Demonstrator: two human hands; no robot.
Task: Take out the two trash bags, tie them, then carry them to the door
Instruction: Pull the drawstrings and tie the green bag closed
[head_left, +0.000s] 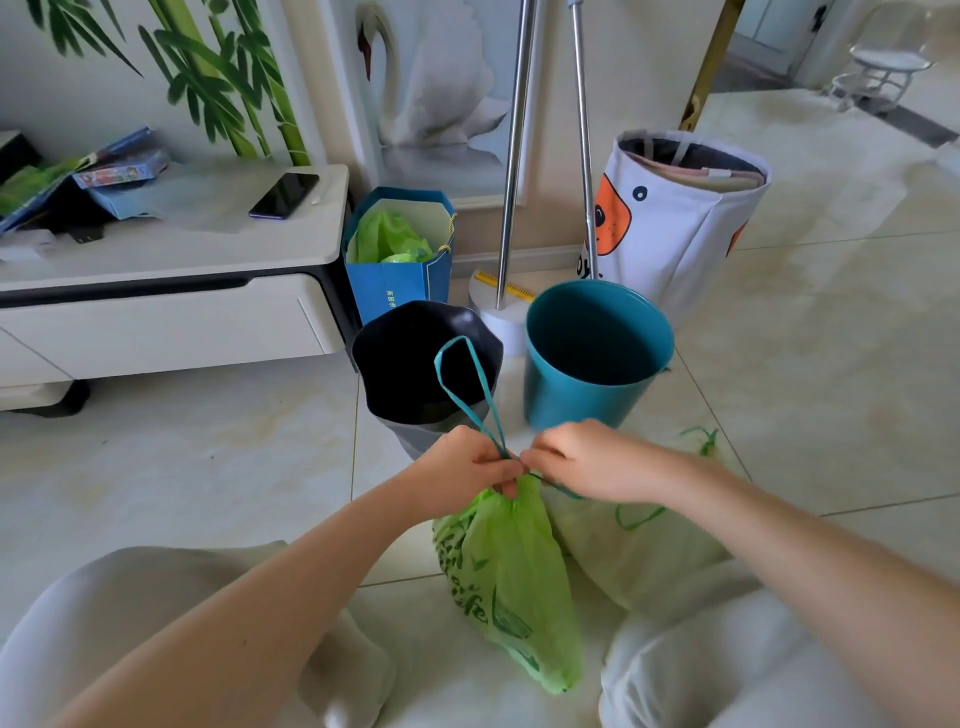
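A bright green trash bag (511, 577) with dark lettering hangs over the floor between my knees. My left hand (467, 467) pinches its gathered neck. My right hand (582, 460) grips the teal drawstring (457, 374) right beside it, and one loop of the string stands up in front of the bins. A second, paler green trash bag (639, 551) lies on the floor under my right forearm, its drawstring ends (701, 436) loose. Behind my hands stand a black bin (415, 358) and a teal bin (597, 353), both without liners.
A white low cabinet (171, 270) with a phone (284, 195) and boxes is at the left. A blue paper bag (400, 260) with green plastic stands by it. Two metal poles (511, 156) on a round base and a white fabric hamper (680, 218) are behind the bins.
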